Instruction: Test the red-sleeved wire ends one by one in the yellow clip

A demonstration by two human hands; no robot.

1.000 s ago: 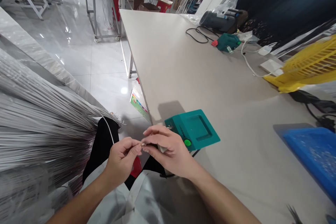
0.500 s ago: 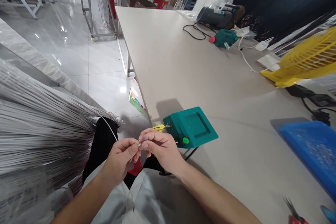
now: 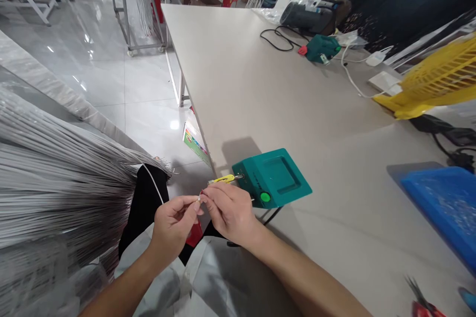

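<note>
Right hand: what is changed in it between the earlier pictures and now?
The right hand was more open, with fingers extended; now its fingers are curled in. The yellow piece at the green device, hidden at first, shows now. The left hand still holds the white cable; the device and blue tray stayed in place.

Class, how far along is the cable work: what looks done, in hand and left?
Done: no finished piece can be confirmed. In hand: the left hand pinches a pale cable near its tip, the right hand close against it. Left: this tip, apparently; whether the grey bundle needs work, I cannot tell.
</note>
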